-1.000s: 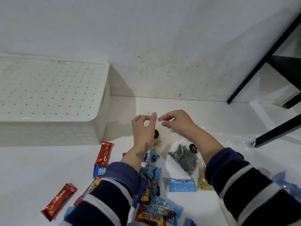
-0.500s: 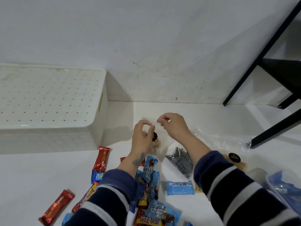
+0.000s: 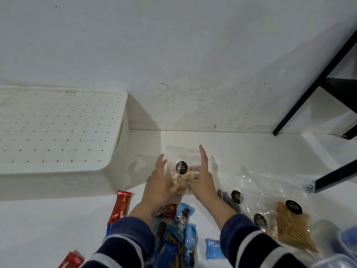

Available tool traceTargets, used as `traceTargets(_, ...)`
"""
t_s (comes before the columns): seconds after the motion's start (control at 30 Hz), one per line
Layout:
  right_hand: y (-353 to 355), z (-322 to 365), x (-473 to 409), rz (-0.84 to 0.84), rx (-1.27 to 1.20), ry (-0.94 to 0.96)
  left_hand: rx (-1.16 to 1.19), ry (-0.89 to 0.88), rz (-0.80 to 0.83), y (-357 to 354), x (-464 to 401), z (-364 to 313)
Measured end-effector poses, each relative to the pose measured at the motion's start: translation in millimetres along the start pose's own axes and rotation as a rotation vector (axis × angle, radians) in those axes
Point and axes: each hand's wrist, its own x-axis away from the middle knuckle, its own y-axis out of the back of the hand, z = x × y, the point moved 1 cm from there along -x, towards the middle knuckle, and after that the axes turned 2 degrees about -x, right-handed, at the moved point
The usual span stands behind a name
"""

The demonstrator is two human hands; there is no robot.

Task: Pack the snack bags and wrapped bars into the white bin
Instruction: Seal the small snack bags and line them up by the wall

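While both hands flank it, I see the clear biscuit bag [image 3: 181,174] just right of the white bin [image 3: 63,132], on or just over the white floor [image 3: 48,225]. My left hand [image 3: 157,182] and right hand [image 3: 202,178] touch its sides with fingers spread straight. Nearer than the bag lie wrapped bars [image 3: 174,229]; beyond it rises a scuffed white wall [image 3: 173,55], and far right stands a black frame [image 3: 313,88].

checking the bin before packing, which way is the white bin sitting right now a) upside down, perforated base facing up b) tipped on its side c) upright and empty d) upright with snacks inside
a: the white bin shows its dotted base on top, rim down on the floor.
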Motion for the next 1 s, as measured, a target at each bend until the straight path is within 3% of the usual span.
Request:
traceTargets(0.13, 4, 13, -43, 0.054, 0.108, 0.03, -0.559, 0.101, 0.256, 13, -17, 25)
traceTargets(0.2, 2, 16, -71, 0.064, 0.123, 0.02, -0.671, 0.106, 0.351, 12, -20, 34)
traceTargets(0.47, -27, 34, -156, 0.061, 0.009, 0.064, -0.713, 0.143, 0.415, 8, -28, 38)
traceTargets(0.73, -36, 38, -170, 0.075, -0.033, 0.084, -0.707, 0.15, 0.438, 10, -31, 40)
traceTargets(1.0, 11, 36, -105, 0.161, 0.25, 0.009, -0.697, 0.182, 0.421, 13, -29, 34)
